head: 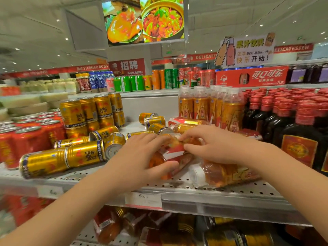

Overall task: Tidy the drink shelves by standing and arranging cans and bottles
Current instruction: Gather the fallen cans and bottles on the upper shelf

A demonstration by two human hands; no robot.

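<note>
Head view shows both hands on one fallen bottle [170,157], an amber drink with a red and white label. It lies on its side on the perforated shelf [230,194], close to the front edge. The left hand [142,157] wraps it, fingers over the top and thumb along the near side. The right hand [214,144] lays its fingers across the far end with the thumb tucked below. That reads as a grip too, though blur there makes it less sure.

Just right of the fallen bottle, a second bottle [223,173] lies on its side, its white cap pointing toward it. Left of the fallen bottle, toppled gold cans [62,159] lie in a loose heap, one of them end-on just beside the left hand. Behind it, upright bottles [213,107] of the same drink stand in a block, and dark bottles [292,132] with red caps stand further right.

The main risk is rolling. Lifting the fallen bottle could nudge the second bottle, which is round and near the edge, and send it over. A sweep of the left forearm could likewise start the gold cans moving. Setting the fallen bottle against the upright bottles too firmly could tip them in a chain.
</note>
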